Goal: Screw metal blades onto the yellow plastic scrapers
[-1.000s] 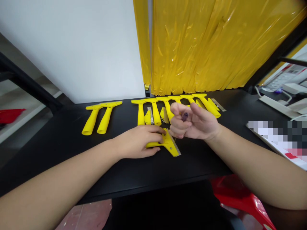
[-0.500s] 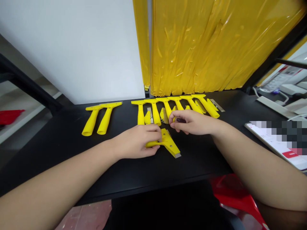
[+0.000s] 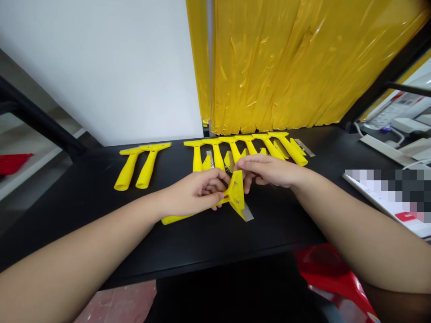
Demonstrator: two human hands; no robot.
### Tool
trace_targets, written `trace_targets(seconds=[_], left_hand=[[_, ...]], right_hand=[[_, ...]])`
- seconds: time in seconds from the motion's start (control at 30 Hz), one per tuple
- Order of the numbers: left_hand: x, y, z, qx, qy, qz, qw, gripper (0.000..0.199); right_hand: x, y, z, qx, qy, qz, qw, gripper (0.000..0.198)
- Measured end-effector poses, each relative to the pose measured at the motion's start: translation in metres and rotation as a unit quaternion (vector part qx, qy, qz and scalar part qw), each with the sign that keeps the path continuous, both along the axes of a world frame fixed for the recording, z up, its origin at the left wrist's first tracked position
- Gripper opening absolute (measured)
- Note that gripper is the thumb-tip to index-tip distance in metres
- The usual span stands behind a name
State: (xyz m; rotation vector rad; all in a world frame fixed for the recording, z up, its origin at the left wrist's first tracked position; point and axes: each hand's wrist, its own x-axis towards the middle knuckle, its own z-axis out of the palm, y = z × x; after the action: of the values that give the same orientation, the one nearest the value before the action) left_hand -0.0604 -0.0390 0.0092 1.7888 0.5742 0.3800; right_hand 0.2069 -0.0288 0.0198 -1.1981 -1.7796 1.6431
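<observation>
A yellow scraper (image 3: 236, 190) is gripped near its neck by my left hand (image 3: 207, 190), its handle pointing left and its head standing up. Two small screws show on the head's face, and a metal blade (image 3: 248, 212) sticks out at the near lower end. My right hand (image 3: 261, 170) touches the upper end of the head with its fingertips. Its other fingers curl round a small dark screwdriver-like tool (image 3: 258, 176), mostly hidden by the hand. Just beyond both hands lies a row of several yellow scraper handles (image 3: 218, 157), with loose yellow plates (image 3: 208, 160) and blades between them.
Two more yellow scrapers (image 3: 148, 168) lie at the left on the black table (image 3: 134, 242). A tablet-like device (image 3: 380, 197) rests at the right edge. Yellow plastic sheeting (image 3: 276, 67) and a white panel (image 3: 111, 67) stand behind. A red bag (image 3: 333, 278) is below the front edge.
My left hand has turned the scraper so its head stands more upright and its handle shows. My right hand has moved slightly nearer and now touches the head.
</observation>
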Motion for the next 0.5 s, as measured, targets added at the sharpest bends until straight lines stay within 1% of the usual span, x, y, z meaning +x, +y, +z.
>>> trace_targets(seconds=[0.07,0.13,0.33,0.5], left_hand=[[0.0002,0.0015,-0.0041,-0.044,0.007,0.001,0.999,0.028],[0.0005,0.0024,-0.0058,-0.059,0.022,0.002,0.998,0.033],[0.0008,0.0028,-0.0045,-0.067,0.058,0.004,0.996,0.04],[0.0004,0.003,-0.0053,-0.091,0.066,-0.005,0.994,0.041]], right_hand=[[-0.0028,0.0005,-0.0032,-0.034,0.004,-0.011,0.999,0.038],[-0.0044,0.0007,-0.0055,-0.04,-0.002,-0.002,0.999,0.038],[-0.004,0.0014,-0.01,0.016,-0.023,0.053,0.998,0.033],[-0.0073,0.0014,-0.0109,0.036,-0.063,0.063,0.995,0.021]])
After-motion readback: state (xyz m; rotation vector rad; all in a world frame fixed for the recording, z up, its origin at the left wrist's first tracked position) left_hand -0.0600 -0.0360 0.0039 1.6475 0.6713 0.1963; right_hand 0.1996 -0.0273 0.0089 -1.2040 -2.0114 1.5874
